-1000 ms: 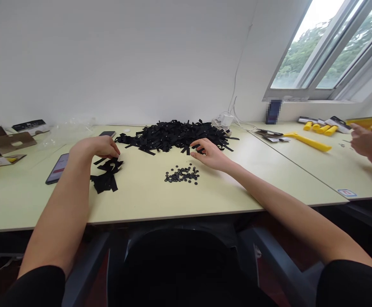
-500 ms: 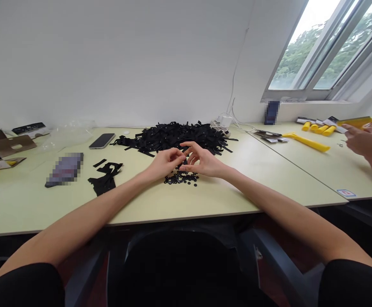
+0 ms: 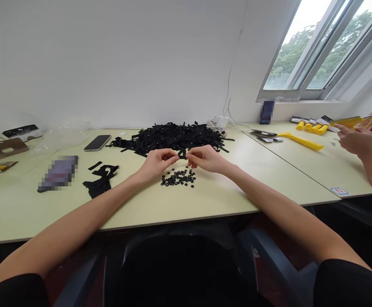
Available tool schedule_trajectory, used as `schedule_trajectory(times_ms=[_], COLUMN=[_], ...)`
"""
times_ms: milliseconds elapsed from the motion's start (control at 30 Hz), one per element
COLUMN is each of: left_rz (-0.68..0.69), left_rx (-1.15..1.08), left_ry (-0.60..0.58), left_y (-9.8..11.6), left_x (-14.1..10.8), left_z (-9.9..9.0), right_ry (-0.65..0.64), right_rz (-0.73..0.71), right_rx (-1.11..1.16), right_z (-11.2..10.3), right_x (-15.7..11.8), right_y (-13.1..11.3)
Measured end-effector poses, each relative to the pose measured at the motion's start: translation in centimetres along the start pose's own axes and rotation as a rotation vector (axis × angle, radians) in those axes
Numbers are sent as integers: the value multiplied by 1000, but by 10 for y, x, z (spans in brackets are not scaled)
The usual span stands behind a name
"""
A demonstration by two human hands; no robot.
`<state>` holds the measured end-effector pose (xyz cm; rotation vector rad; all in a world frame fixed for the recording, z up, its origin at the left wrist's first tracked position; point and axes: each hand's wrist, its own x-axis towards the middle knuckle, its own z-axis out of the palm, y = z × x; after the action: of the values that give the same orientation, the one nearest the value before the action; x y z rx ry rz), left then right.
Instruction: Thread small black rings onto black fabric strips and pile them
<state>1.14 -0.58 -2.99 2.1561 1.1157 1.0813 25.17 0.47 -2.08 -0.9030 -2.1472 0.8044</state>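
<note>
Thumb and fingers of my left hand (image 3: 161,163) are pinched together above the table. Facing it, my right hand (image 3: 207,158) is closed in a pinch too. A short black fabric strip (image 3: 181,153) spans the small gap between the two sets of fingertips; it partly blends with the dark heap behind. Just below my hands lies a scatter of small black round pieces (image 3: 177,178), some with a hole in the middle. Behind my hands spreads a large heap of black fabric strips (image 3: 170,135). A smaller bunch of black strips (image 3: 100,180) lies left of my left forearm.
A phone (image 3: 97,143) and a blurred-out packet (image 3: 58,172) lie at left, near clear plastic (image 3: 62,135) and brown card packaging (image 3: 5,147). A white charger (image 3: 221,121) with cables stands by the wall. Rightward are a yellow tool (image 3: 303,141) and another person's hand (image 3: 357,140).
My hands have drawn slightly apart and back from the round pieces, which now show more fully. My right fingers have gone from spread to pinched. The view has shifted slightly.
</note>
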Motion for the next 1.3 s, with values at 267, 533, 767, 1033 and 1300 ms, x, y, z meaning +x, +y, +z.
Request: schedule_trajectory(times_ms=[267, 533, 767, 1033, 1300], left_rz=[8, 3, -23, -25, 31], left_rx=[8, 10, -2, -16, 12], left_ry=[-57, -56, -30, -150, 85], left_y=[-2, 2, 6, 13, 14], left_x=[-3, -4, -3, -6, -3], left_z=[8, 8, 5, 6, 2], right_ry=[12, 23, 125, 144, 142], right_rz=[-80, -98, -36, 9, -23], right_rx=[-57, -84, 76, 233, 92], right_z=[11, 10, 10, 8, 11], right_x=[1, 1, 4, 8, 6], right_y=[0, 4, 7, 8, 4])
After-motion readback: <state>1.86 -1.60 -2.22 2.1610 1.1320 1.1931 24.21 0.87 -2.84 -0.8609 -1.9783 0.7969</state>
